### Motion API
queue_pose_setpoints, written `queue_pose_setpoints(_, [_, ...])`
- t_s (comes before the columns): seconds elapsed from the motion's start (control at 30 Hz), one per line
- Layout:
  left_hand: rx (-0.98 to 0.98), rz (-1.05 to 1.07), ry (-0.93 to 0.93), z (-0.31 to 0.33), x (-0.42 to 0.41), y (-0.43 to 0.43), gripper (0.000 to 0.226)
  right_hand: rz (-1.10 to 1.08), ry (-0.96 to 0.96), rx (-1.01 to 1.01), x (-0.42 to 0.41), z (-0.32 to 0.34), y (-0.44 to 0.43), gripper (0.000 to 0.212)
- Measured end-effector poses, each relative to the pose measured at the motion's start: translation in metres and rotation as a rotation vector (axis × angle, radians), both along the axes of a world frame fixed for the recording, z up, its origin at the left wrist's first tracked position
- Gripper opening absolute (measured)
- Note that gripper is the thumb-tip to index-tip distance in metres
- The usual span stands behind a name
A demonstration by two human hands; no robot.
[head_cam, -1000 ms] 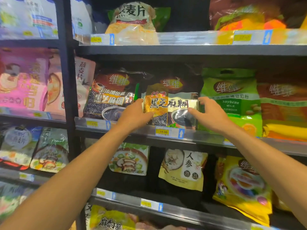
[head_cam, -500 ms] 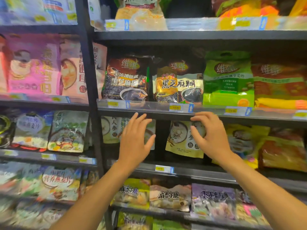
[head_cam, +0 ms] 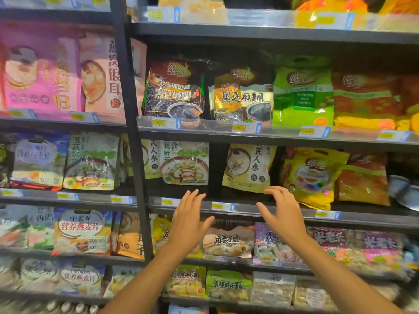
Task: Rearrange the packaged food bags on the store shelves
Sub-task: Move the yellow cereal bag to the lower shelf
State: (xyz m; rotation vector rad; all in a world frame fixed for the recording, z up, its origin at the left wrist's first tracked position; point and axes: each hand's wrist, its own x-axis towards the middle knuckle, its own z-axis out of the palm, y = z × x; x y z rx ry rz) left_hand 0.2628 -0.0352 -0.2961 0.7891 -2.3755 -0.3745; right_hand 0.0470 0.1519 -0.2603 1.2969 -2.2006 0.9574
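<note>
Both my hands are raised in front of the shelf rail (head_cam: 267,208) under the ginseng oat bags and hold nothing. My left hand (head_cam: 188,223) has straight, spread fingers just below a white vegetable-mushroom bag (head_cam: 184,163). My right hand (head_cam: 282,215) has loosely curved fingers right under a tilted yellow ginseng bag (head_cam: 249,167). One shelf up stand two black sesame paste bags: a dark one (head_cam: 175,88) and a yellow-labelled one (head_cam: 243,95).
A black upright post (head_cam: 133,137) splits the shelving left of my hands. A green soybean bag (head_cam: 302,91) and orange bags sit right of the sesame bags. A yellow bag (head_cam: 314,175) leans right of the ginseng bag. Lower shelves hold snack bags (head_cam: 227,242).
My hands let go of the yellow-labelled black sesame bag and dropped one shelf lower. The camera view tilted down, showing more lower shelves.
</note>
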Motion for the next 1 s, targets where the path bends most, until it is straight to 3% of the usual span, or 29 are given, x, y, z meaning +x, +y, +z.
queue_pose_setpoints(0.47, [0.110, -0.077, 0.006, -0.003, -0.099, -0.051, 0.078, -0.076, -0.257, -0.001, -0.095, -0.010, -0.045, 0.056])
queue_pose_setpoints(0.63, [0.275, -0.083, -0.005, -0.001, -0.166, -0.079, 0.088, -0.090, -0.406, 0.021, -0.149, -0.015, -0.076, 0.063])
queue_pose_setpoints(0.8, [0.499, -0.037, -0.043, -0.010, -0.232, -0.118, 0.104, -0.145, -0.663, 0.175, -0.215, -0.034, -0.118, 0.068])
queue_pose_setpoints(0.87, [0.521, -0.005, -0.080, -0.019, -0.257, -0.135, 0.095, -0.120, -0.792, 0.190, -0.233, -0.043, -0.135, 0.069])
queue_pose_setpoints(1.0, [0.563, 0.059, -0.136, -0.033, -0.288, -0.158, 0.079, -0.070, -0.801, 0.219, -0.261, -0.059, -0.159, 0.083])
